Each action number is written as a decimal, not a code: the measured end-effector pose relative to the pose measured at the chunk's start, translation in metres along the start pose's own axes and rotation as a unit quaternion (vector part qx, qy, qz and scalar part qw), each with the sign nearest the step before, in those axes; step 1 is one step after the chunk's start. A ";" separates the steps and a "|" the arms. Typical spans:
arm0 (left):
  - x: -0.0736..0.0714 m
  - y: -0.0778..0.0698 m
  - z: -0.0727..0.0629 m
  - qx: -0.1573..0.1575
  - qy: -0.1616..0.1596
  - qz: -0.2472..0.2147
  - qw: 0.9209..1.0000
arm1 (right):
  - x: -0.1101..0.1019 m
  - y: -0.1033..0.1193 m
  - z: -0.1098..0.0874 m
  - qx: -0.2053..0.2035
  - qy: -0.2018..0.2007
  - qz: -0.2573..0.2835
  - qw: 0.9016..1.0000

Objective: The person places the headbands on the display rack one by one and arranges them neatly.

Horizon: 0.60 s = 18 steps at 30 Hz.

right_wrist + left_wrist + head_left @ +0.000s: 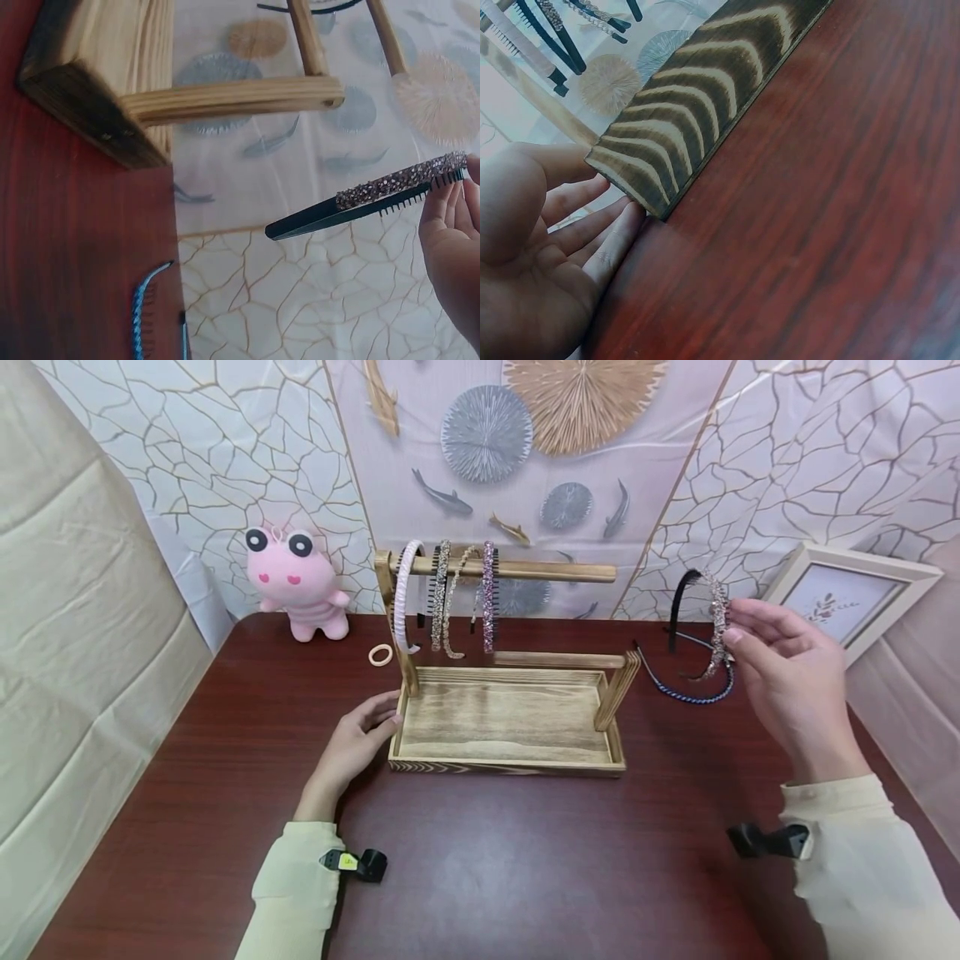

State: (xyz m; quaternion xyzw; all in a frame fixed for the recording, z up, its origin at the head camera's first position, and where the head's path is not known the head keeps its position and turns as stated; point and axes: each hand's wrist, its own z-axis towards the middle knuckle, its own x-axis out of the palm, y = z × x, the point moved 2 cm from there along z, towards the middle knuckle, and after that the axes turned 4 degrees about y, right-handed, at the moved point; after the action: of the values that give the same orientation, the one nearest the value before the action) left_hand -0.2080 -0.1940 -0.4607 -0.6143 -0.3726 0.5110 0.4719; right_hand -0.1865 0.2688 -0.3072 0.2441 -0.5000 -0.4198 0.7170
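Note:
My right hand (798,681) pinches a headband (718,622) covered in sparkling beads, held up right of the wooden rack. In the right wrist view this headband (405,180) shows a black end and comb teeth inside. A blue braided headband (693,697) lies on the table below it. My left hand (358,739) touches the left end of the rack's tray (506,767), fingers fairly straight against it. On the rack's upper bar (555,570) hang a white headband (405,597), a silver beaded one (439,597), a gold one (452,610) and a purple glittery one (489,597).
A pink plush toy (296,581) sits at the table's back left. A small cream ring (380,655) lies left of the rack. At the back right stands a picture frame (892,577). The rack's lower bar (558,660) carries no headband.

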 end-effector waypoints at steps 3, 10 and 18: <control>0.000 -0.001 0.000 0.001 0.000 0.001 1.000 | 0.009 -0.001 0.006 0.000 -0.006 -0.006 1.000; -0.001 0.000 0.000 -0.002 -0.001 0.001 1.000 | 0.038 -0.008 0.019 -0.021 0.006 -0.009 1.000; 0.000 0.001 0.000 0.000 0.001 0.002 1.000 | 0.068 -0.024 0.027 -0.036 0.045 -0.002 0.998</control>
State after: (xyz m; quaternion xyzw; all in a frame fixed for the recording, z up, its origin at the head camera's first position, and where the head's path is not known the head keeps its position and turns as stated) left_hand -0.2085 -0.1944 -0.4615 -0.6156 -0.3711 0.5110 0.4715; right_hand -0.2101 0.2004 -0.2810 0.2377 -0.4510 -0.4278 0.7464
